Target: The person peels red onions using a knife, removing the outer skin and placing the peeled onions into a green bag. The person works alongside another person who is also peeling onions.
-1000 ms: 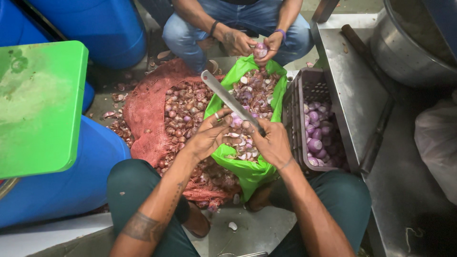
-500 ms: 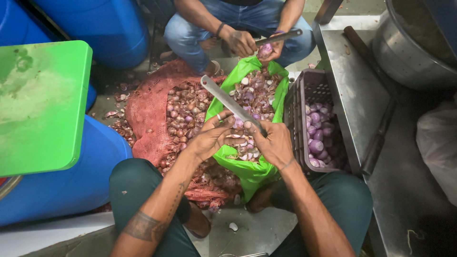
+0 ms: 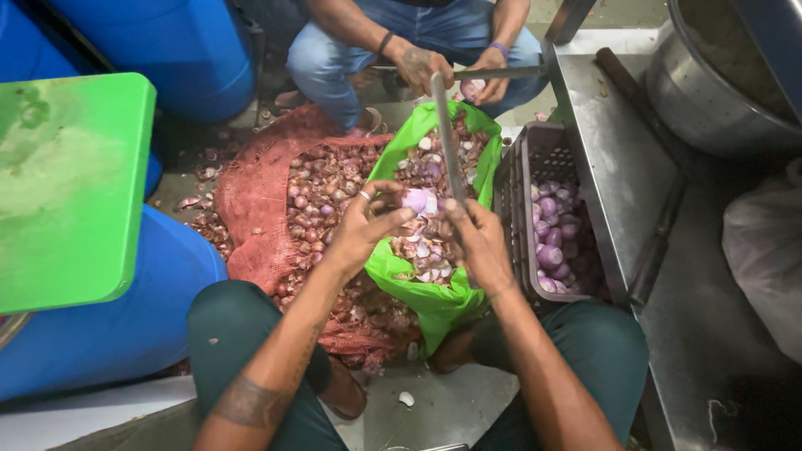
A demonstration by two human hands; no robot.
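The long steel knife blade [image 3: 446, 138] has swung from slanting to nearly upright in the closed right hand [image 3: 478, 238], while the left hand [image 3: 365, 225] pinches a peeled pale purple onion [image 3: 415, 200] over the green plastic bag [image 3: 434, 305].

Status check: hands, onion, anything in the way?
Left hand grips peeled onion. Right hand holds knife, blade up. Green bag underneath; nothing blocking.

Both forearms extend forward from the lower frame and converge at centre. Left hand [image 3: 368, 221]: wrist bent, fingers curled inward in a closed pinch, a ring on one finger; a tattoo marks the forearm. Right hand [image 3: 476, 238]: fingers wrapped closed in a fist grip, thumb raised, close beside the left.
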